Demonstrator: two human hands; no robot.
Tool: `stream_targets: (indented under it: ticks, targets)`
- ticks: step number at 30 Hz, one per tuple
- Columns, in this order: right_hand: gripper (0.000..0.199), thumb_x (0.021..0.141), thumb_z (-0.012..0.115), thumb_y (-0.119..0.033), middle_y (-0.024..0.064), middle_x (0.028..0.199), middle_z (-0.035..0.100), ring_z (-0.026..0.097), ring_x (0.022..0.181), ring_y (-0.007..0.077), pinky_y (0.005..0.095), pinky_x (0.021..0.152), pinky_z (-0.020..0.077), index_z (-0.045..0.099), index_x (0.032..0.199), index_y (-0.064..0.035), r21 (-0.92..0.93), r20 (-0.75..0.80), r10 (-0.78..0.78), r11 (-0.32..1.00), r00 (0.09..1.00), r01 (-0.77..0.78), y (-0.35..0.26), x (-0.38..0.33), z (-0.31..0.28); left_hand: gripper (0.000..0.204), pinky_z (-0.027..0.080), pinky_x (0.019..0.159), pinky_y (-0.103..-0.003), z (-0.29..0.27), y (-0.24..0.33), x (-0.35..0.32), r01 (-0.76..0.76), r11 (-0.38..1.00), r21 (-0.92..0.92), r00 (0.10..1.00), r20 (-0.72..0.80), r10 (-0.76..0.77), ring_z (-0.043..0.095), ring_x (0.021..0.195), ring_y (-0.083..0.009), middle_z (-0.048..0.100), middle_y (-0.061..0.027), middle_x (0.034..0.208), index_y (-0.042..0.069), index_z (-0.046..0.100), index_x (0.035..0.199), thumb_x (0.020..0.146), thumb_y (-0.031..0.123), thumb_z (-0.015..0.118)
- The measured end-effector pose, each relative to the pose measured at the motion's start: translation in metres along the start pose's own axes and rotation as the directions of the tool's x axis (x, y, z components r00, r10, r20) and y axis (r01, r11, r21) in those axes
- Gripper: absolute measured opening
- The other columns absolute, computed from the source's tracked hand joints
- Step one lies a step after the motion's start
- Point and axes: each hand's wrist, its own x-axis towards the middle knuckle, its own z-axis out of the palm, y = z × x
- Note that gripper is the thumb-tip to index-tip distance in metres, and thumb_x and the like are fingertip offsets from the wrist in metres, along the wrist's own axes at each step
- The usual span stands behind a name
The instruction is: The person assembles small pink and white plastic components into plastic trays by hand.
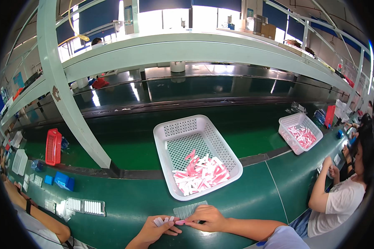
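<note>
Several small white sticks [163, 220] stick up between the fingers of my left hand [153, 230], which is closed around them. My right hand [210, 218] pinches a small pink piece [180, 223] at the left hand's fingertips, so both hands meet there. Just behind them a clear ribbed plastic tray [190, 208] lies flat on the green table, partly covered by my right hand. Beyond it stands a white perforated basket [162, 153] with a heap of pink and white sticks [200, 175] in its near part.
A second white basket [313, 143] of pink and white pieces stands at the right, near a seated co-worker [340, 195]. To the left are filled clear trays [93, 207], a blue box [64, 181] and a red basket [53, 146]. A pale metal post [70, 99] rises at the left.
</note>
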Motion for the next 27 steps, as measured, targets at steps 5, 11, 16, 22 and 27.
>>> stream_targets:
  ticks: [5, 11, 16, 22, 27]
  targets:
    - [0.018, 0.08, 0.083, -0.007, 0.0022, 0.075, 0.072, 0.062, 0.061, 0.0182, 0.0308, 0.061, 0.0488, 0.08, 0.098, -0.0089, -0.01, -0.003, -0.004, 1.0, 1.0, 0.004, -0.002, 0.002, 0.001, 0.034, 0.063, 0.084, -0.036, -0.008, -0.01, 0.004, -0.01, 1.0, -0.01, 1.0, 0.007, 0.01, 0.075, 0.098, -0.0295, 0.071, -0.0196, 0.12, -0.011, 0.06, 0.131, 0.106, 0.011, 0.058]
    - [0.016, 0.08, 0.083, -0.009, 0.003, 0.074, 0.071, 0.062, 0.061, 0.019, 0.0314, 0.06, 0.0485, 0.08, 0.096, -0.0077, -0.011, 0.007, 0.002, 1.0, 1.0, -0.002, 0.001, -0.001, 0.001, 0.032, 0.064, 0.082, -0.036, -0.001, -0.002, 0.001, -0.017, 1.0, -0.01, 1.0, -0.023, 0.017, 0.075, 0.096, -0.0303, 0.071, -0.0194, 0.114, -0.011, 0.061, 0.129, 0.105, 0.01, 0.059]
    - [0.016, 0.08, 0.083, -0.01, 0.0037, 0.072, 0.07, 0.061, 0.06, 0.0199, 0.0323, 0.059, 0.0476, 0.079, 0.096, -0.0073, -0.01, 0.02, 0.007, 1.0, 1.0, -0.007, 0.001, -0.001, 0.001, 0.032, 0.065, 0.082, -0.036, -0.001, -0.002, 0.0, -0.024, 0.999, -0.03, 0.999, -0.024, 0.023, 0.076, 0.095, -0.0306, 0.071, -0.0197, 0.111, -0.011, 0.062, 0.128, 0.105, 0.01, 0.059]
    - [0.016, 0.08, 0.083, -0.009, 0.0036, 0.071, 0.069, 0.06, 0.06, 0.0198, 0.0324, 0.059, 0.0472, 0.079, 0.096, -0.0078, -0.018, 0.027, 0.002, 1.0, 1.0, -0.001, 0.001, -0.001, 0.001, 0.032, 0.064, 0.081, -0.036, -0.002, -0.003, 0.0, -0.032, 0.999, -0.035, 0.999, -0.017, 0.032, 0.076, 0.095, -0.0303, 0.071, -0.0192, 0.111, -0.011, 0.062, 0.128, 0.104, 0.011, 0.06]
    - [0.016, 0.08, 0.083, -0.009, 0.0033, 0.072, 0.069, 0.06, 0.06, 0.0199, 0.0325, 0.059, 0.0473, 0.079, 0.096, -0.008, -0.014, 0.021, -0.007, 1.0, 1.0, 0.008, 0.0, 0.0, 0.0, 0.032, 0.064, 0.081, -0.035, -0.001, -0.002, -0.001, -0.033, 0.999, -0.038, 0.999, -0.013, 0.032, 0.076, 0.095, -0.0301, 0.071, -0.019, 0.111, -0.01, 0.062, 0.128, 0.105, 0.012, 0.061]
